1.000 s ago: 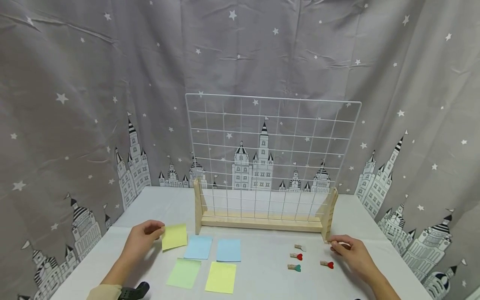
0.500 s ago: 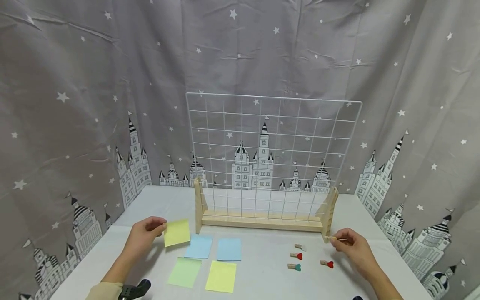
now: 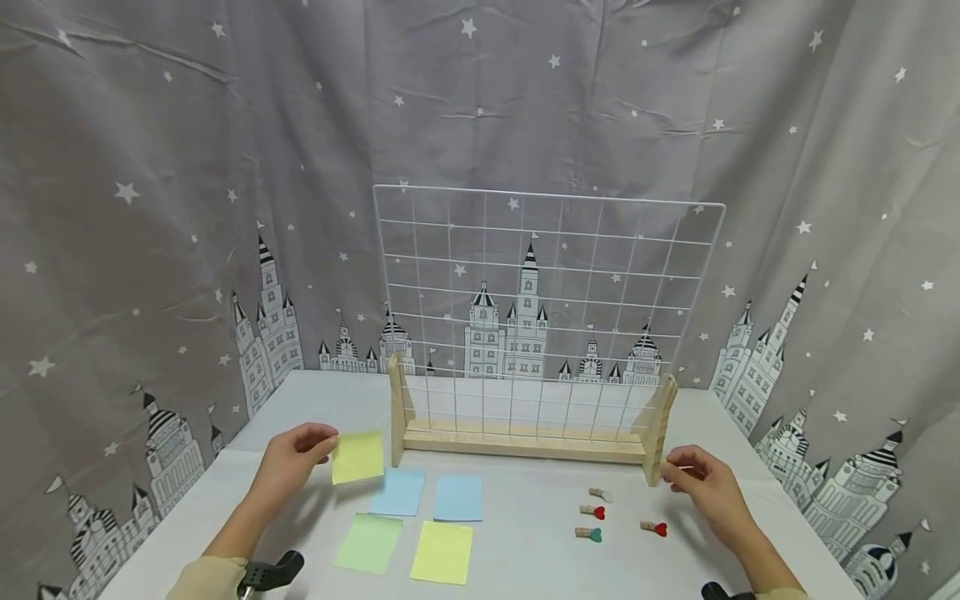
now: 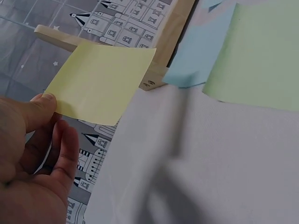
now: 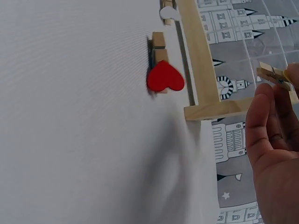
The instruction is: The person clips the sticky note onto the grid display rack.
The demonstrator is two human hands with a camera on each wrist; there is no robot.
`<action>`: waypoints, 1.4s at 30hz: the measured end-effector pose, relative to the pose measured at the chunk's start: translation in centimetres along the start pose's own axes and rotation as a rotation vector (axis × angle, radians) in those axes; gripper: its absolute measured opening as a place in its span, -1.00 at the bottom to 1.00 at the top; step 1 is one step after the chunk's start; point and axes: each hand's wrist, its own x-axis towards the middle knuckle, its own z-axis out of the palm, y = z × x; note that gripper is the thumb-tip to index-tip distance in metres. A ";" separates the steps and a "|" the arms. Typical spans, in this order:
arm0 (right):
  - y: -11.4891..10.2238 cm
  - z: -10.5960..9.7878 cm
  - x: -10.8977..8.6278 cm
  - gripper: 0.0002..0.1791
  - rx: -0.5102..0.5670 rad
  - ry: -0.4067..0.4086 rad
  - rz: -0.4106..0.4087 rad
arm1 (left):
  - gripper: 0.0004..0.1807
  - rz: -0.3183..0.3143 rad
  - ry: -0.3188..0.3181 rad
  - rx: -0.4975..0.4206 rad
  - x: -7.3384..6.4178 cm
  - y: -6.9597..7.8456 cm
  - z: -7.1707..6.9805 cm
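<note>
My left hand pinches a yellow sticky note by its left edge between thumb and fingers. In the left wrist view the note is held up above the table, slightly bent. My right hand is beside the right wooden foot of the grid stand. In the right wrist view it pinches a small wooden clothespin with a bit of yellow at its held end. The white wire grid stands upright in its wooden base between both hands.
Two blue notes, a green note and another yellow note lie at front left. Several clothespins with red, teal and white hearts, one of them a red-heart clothespin, lie at front right. A grey star-patterned curtain hangs behind.
Both hands have risen slightly from the table. The yellow note has moved up and a little right with my left hand; the clothespin in my right hand has come up.
</note>
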 end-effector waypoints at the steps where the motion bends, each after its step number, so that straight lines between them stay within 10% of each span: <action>1: -0.3 0.0 0.1 -0.70 -0.010 -0.001 -0.002 | -0.67 0.004 -0.002 -0.004 0.0 0.3 0.0; 42: -9.5 -0.3 1.8 -0.54 -0.102 -0.033 -0.256 | -0.66 0.193 -0.054 -0.072 1.9 9.8 0.4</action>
